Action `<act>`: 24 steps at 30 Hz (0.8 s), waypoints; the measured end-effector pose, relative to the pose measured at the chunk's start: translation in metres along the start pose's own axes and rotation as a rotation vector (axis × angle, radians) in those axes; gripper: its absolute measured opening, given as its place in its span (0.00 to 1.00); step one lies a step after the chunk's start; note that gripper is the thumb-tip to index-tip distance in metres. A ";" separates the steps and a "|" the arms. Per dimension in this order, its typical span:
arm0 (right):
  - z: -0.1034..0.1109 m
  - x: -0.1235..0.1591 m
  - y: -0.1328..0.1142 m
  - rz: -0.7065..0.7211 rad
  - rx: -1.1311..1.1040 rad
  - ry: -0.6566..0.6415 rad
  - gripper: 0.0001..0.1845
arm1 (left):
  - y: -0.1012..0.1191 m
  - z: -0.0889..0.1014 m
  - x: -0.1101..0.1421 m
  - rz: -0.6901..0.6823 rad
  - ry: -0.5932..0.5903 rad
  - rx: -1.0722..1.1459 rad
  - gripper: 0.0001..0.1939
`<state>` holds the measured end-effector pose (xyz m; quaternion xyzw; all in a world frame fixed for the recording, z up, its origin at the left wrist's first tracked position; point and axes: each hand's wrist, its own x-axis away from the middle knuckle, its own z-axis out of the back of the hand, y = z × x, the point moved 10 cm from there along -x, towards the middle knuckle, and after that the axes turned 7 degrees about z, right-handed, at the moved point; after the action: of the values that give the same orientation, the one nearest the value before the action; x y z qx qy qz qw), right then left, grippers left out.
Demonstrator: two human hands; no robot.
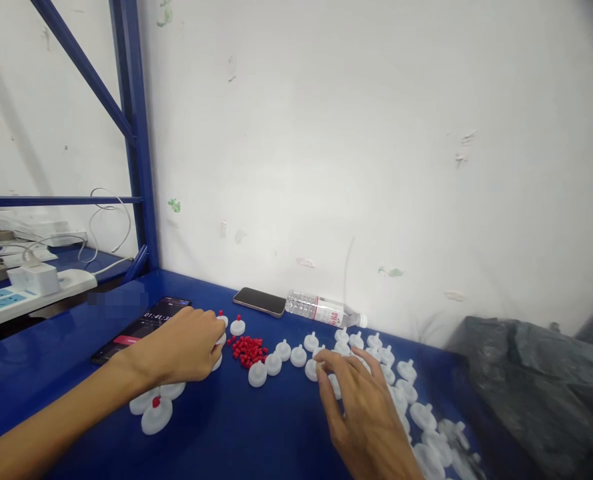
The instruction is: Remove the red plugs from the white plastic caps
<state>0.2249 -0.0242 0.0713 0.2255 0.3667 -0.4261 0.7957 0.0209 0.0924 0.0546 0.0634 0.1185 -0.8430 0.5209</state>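
Observation:
My left hand point(186, 347) lies on the blue table with fingers curled round a white round cap point(219, 340) near the left group of caps. A small heap of red pellets point(247, 349) sits just right of it. My right hand point(363, 410) rests with fingers spread over several white caps point(401, 383), its fingertips touching a cap point(312, 369) at the end of a short row point(276, 362). Two finished-looking caps, one with a red dot point(156, 412), lie under my left wrist.
A phone showing a timer point(143, 327) lies left of my left hand. Another phone point(259, 301) and a lying water bottle point(323, 311) rest by the white wall. A dark plastic bag point(536, 380) fills the right side. A power strip point(31, 293) sits beyond the blue frame post point(139, 167).

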 end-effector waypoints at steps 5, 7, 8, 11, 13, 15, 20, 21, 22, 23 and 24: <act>-0.015 0.016 0.024 -0.086 0.275 -0.112 0.12 | 0.003 0.001 -0.004 0.007 0.013 -0.116 0.14; -0.023 0.023 0.031 -0.101 0.349 -0.172 0.12 | 0.006 0.000 -0.005 -0.004 0.018 -0.081 0.12; -0.025 0.026 0.033 -0.099 0.365 -0.186 0.11 | 0.007 -0.003 -0.006 -0.015 0.014 -0.071 0.12; -0.032 0.031 0.032 -0.068 0.367 -0.195 0.12 | 0.010 -0.016 -0.007 -0.036 -0.015 -0.080 0.12; -0.034 0.030 0.026 -0.037 0.326 -0.191 0.15 | 0.009 -0.025 -0.008 -0.034 -0.031 -0.095 0.13; -0.035 0.026 0.015 0.012 0.232 -0.189 0.15 | 0.008 -0.032 -0.009 -0.033 -0.040 -0.102 0.11; -0.029 0.014 -0.008 0.076 0.012 -0.205 0.09 | 0.007 -0.042 -0.013 -0.046 -0.061 -0.108 0.10; -0.027 0.013 -0.007 0.055 0.030 -0.204 0.10 | 0.007 -0.044 -0.013 -0.050 -0.062 -0.112 0.10; -0.027 0.013 -0.005 0.030 0.064 -0.212 0.11 | 0.007 -0.046 -0.014 -0.053 -0.062 -0.117 0.11; -0.028 0.015 -0.001 0.006 0.101 -0.230 0.12 | 0.007 -0.047 -0.014 -0.057 -0.063 -0.121 0.11; -0.031 0.018 0.002 -0.016 0.128 -0.260 0.12 | 0.007 -0.049 -0.014 -0.061 -0.065 -0.123 0.11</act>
<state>0.2212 -0.0116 0.0384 0.2157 0.2343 -0.4807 0.8170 0.0324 0.1146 0.0099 0.0000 0.1551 -0.8513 0.5013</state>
